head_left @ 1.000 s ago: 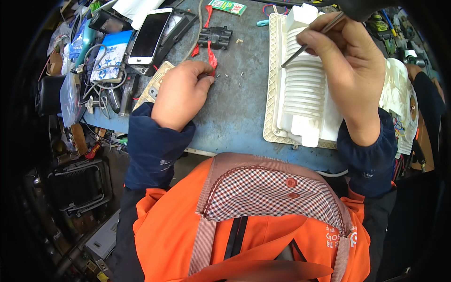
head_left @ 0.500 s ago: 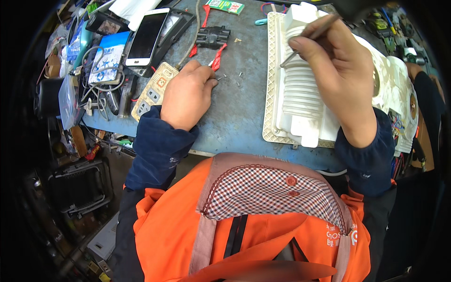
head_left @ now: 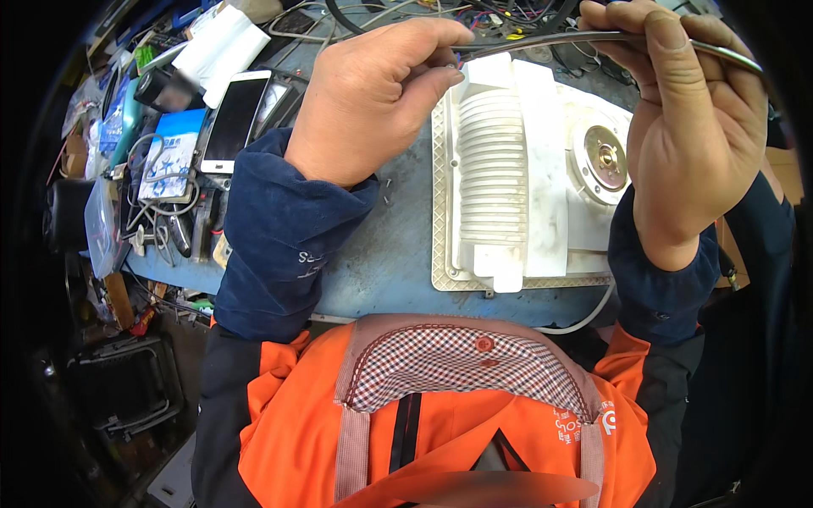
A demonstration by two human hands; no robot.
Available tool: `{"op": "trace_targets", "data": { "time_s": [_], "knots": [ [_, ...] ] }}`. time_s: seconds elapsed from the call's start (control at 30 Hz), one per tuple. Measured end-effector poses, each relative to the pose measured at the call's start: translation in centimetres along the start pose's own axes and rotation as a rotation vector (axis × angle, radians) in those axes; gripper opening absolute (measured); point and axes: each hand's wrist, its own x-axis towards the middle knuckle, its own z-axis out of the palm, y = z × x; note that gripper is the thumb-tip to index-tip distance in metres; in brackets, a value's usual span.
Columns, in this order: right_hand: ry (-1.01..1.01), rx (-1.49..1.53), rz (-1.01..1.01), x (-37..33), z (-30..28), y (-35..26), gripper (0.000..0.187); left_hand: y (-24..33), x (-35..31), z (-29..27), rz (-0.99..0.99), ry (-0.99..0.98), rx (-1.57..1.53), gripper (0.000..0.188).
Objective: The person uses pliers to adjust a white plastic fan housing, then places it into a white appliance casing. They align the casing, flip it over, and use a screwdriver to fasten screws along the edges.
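Observation:
My left hand (head_left: 368,106) is raised over the left edge of a white plastic housing (head_left: 544,178), its thumb and index finger pinching a tiny silvery screw (head_left: 452,66). My right hand (head_left: 699,140), up at the far right, grips a long thin metal screwdriver (head_left: 550,39) crosswise. Its tip reaches the fingertips of my left hand; whether it touches the screw I cannot tell. The housing lies on the blue worktable, with a ribbed section on its left and a round metal disc (head_left: 607,159) on its right. Small loose screws (head_left: 388,191) lie beside my left sleeve.
A white phone (head_left: 237,123) rests at the left near a blue-and-white box (head_left: 174,152) and a grey cable. Further left are a clear plastic container (head_left: 103,224) and clutter. Cables run along the table's far side. A pale hose (head_left: 584,322) loops past the near edge.
My left hand has lifted off the tabletop by the screws and moved up and right. The right hand has swung the screwdriver away from the ribs, up and right, toward the left fingertips.

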Motion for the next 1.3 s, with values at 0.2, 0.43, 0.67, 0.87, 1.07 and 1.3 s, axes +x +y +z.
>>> {"op": "trace_targets", "data": {
  "time_s": [0.2, 0.43, 0.67, 0.87, 1.07, 1.3],
  "knots": [
    [0.108, 0.04, 0.084, -0.5, 0.1, 1.2, 0.011, -0.1, 0.8, -0.1, 0.168, -0.143, 0.229, 0.024],
    [0.087, 0.045, 0.048, -0.3, 0.3, 1.7, 0.013, -0.4, 0.9, -0.1, 0.174, -0.148, 0.249, 0.024],
    [0.074, 0.019, 0.182, -0.1, 0.7, 0.9, 0.013, -0.6, 0.9, -0.1, 0.154, -0.162, 0.31, 0.023],
    [0.012, 0.051, 0.315, 0.9, 1.7, 1.1, 0.009, -2.2, 0.8, 0.6, -0.044, -0.122, 0.265, 0.046],
    [-0.025, 0.155, 0.481, 1.5, 2.0, 5.1, 0.012, -7.1, -1.3, 2.6, -0.976, -0.166, -0.155, 0.06],
    [-0.28, -0.035, 0.485, 0.4, 1.3, 9.9, 0.011, -5.6, -0.8, 4.6, -1.334, -0.012, -0.838, 0.063]
  ]
}}
